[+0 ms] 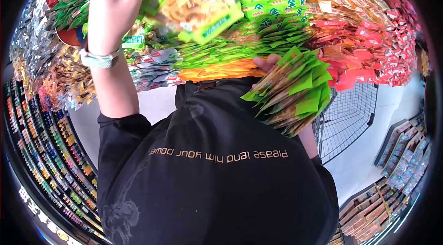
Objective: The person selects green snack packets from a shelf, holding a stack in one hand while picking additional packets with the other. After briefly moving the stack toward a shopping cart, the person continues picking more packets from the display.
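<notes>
My left hand (115,0) is raised at the top of the head view and grips a green snack packet (198,2) with a picture of yellow food on it. A pale watch (99,58) sits on that wrist. My right hand (267,64) is mostly hidden behind a fanned stack of green and yellow packets (295,90) that it holds against my black shirt. Both hands are right in front of a display heaped with packets.
The display holds green packets (272,0), an orange band (217,72), red packets (369,37) at the right and silver and mixed ones (41,51) at the left. A wire basket (346,116) hangs at the right. Stocked shelves (50,152) line the aisle sides.
</notes>
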Action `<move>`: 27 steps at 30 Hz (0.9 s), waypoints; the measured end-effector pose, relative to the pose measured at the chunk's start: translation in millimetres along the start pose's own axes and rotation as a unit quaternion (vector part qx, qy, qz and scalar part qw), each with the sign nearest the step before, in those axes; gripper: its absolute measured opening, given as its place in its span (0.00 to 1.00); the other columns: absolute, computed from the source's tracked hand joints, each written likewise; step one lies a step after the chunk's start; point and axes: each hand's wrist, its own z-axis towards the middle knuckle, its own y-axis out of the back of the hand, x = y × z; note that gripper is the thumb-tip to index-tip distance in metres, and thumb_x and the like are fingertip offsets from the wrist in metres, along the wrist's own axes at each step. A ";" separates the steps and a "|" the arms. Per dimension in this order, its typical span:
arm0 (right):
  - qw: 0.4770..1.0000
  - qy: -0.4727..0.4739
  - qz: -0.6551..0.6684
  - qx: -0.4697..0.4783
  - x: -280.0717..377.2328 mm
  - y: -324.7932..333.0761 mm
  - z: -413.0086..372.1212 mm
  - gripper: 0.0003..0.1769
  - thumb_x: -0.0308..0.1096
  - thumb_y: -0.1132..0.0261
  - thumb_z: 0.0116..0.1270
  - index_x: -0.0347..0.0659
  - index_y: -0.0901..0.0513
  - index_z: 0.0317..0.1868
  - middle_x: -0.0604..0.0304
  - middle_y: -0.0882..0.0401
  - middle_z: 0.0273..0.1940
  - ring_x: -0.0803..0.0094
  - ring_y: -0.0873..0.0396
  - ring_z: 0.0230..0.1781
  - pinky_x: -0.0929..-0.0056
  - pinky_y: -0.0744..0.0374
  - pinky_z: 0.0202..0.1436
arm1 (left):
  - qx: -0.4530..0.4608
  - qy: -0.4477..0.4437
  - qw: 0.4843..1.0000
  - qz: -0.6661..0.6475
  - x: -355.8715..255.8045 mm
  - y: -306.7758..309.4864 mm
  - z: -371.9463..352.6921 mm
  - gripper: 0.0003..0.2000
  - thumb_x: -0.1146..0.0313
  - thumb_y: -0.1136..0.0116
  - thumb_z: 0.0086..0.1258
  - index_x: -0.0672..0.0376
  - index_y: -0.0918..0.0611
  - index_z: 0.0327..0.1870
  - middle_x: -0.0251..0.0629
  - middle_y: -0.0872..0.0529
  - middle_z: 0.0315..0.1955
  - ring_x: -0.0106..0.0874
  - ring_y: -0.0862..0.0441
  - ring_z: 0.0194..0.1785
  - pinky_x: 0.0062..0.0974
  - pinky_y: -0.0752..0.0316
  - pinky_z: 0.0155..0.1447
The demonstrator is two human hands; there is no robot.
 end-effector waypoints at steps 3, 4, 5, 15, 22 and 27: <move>0.996 0.021 0.043 -0.081 -2.0 -20.8 12.1 0.43 0.59 0.45 0.74 0.39 0.43 0.79 0.42 0.53 0.81 0.46 0.46 0.80 0.43 0.39 0.80 | 0.145 -0.014 0.989 -0.003 -15.8 0.7 -7.3 0.06 0.71 0.37 0.73 0.63 0.18 0.37 0.33 0.15 0.30 0.20 0.20 0.32 0.21 0.26 0.38; 0.993 0.031 0.021 -0.111 -3.1 -22.6 14.9 0.38 0.54 0.47 0.77 0.38 0.42 0.78 0.42 0.54 0.81 0.48 0.44 0.79 0.43 0.39 0.80 | 0.171 -0.063 0.983 0.012 -8.2 -12.0 -13.2 0.07 0.69 0.37 0.74 0.63 0.17 0.40 0.30 0.15 0.29 0.19 0.21 0.29 0.19 0.26 0.36; 0.989 0.039 -0.001 -0.141 -4.1 -24.4 17.8 0.34 0.48 0.50 0.80 0.37 0.41 0.78 0.42 0.55 0.81 0.49 0.43 0.79 0.44 0.38 0.80 | 0.203 -0.074 0.976 0.015 -10.5 -23.4 -20.3 0.07 0.67 0.37 0.73 0.63 0.17 0.39 0.33 0.14 0.28 0.24 0.18 0.29 0.21 0.25 0.36; 0.973 0.044 -0.052 -0.219 -10.8 17.9 -43.7 0.38 0.52 0.41 0.75 0.38 0.38 0.76 0.49 0.26 0.67 0.58 0.24 0.65 0.53 0.21 0.67 | 0.144 -0.003 0.974 -0.174 -39.5 -113.9 -65.5 0.15 0.63 0.30 0.66 0.61 0.17 0.48 0.43 0.13 0.41 0.38 0.14 0.40 0.30 0.21 0.41; 0.974 0.040 -0.013 -0.223 -8.9 48.0 -60.5 0.39 0.53 0.41 0.74 0.38 0.38 0.76 0.49 0.26 0.67 0.57 0.24 0.65 0.52 0.21 0.67 | 0.239 0.128 0.926 -0.264 -30.2 -64.5 -96.1 0.09 0.78 0.32 0.67 0.62 0.18 0.45 0.37 0.14 0.44 0.25 0.15 0.43 0.22 0.22 0.40; 0.974 0.040 -0.006 -0.223 -8.2 55.7 -64.7 0.40 0.55 0.41 0.74 0.38 0.38 0.76 0.49 0.26 0.67 0.57 0.24 0.65 0.52 0.21 0.67 | 0.070 0.242 0.888 -0.385 -9.1 -38.4 -109.6 0.09 0.81 0.42 0.74 0.64 0.24 0.52 0.36 0.12 0.33 0.25 0.12 0.35 0.23 0.15 0.42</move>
